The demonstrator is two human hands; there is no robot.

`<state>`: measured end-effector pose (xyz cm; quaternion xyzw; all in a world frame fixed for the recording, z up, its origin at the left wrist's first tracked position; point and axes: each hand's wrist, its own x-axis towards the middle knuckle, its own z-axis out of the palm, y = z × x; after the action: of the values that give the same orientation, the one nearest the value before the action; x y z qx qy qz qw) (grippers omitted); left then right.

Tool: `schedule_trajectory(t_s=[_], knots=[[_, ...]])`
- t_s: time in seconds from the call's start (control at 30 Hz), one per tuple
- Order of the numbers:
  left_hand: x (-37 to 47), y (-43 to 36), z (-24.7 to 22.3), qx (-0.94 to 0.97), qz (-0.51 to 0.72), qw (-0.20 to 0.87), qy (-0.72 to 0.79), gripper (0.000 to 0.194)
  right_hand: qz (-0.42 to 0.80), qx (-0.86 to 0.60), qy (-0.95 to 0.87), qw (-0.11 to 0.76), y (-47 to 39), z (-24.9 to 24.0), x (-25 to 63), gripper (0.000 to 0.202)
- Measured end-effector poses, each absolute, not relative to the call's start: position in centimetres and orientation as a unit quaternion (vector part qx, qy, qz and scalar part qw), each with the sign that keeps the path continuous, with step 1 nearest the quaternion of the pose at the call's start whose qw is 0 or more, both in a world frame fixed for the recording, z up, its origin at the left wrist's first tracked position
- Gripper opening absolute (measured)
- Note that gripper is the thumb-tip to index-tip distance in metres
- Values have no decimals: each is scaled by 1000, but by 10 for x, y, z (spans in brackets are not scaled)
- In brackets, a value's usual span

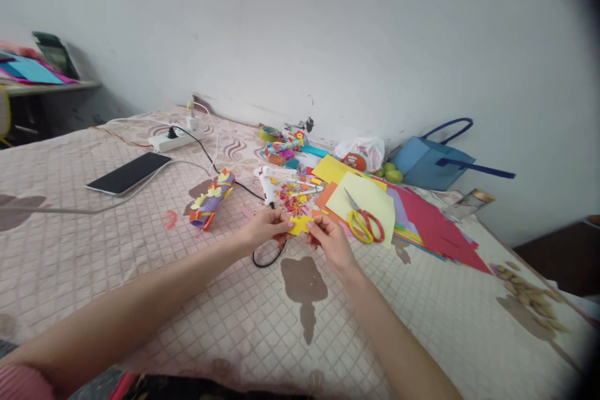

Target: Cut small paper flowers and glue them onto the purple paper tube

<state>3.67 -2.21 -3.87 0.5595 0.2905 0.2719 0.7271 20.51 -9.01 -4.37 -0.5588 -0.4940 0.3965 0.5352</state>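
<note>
A small yellow paper piece (300, 225) with a cut edge is stretched between my two hands, above the table. My left hand (267, 227) pinches its left end and my right hand (330, 237) pinches its right end. Just behind them lie many tiny colored paper scraps (296, 201) and a white glue gun (266, 186), its black cord looping under my hands. To the right, scissors (364, 225) with yellow and red handles rest on a pale yellow sheet (377, 197). On the left lies a purple paper roll (213, 200) decorated with yellow flowers and orange strips.
A dark-screened tablet (130, 173) and a white power strip (175, 137) with cables lie to the left. Stacked colored paper (434, 222) covers the right side. Behind it stand a blue bag (429, 162) and a white plastic bag (363, 151) against the wall.
</note>
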Motion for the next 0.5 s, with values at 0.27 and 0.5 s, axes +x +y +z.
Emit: schedule_trajectory(t_s=[0.27, 0.5], knots=[[37, -17, -39, 553, 287, 732, 277, 33, 315, -636, -473, 522, -78, -51, 279, 29], [38, -17, -41, 566, 329, 706, 270, 29, 264, -642, -473, 543, -81, -43, 264, 30]])
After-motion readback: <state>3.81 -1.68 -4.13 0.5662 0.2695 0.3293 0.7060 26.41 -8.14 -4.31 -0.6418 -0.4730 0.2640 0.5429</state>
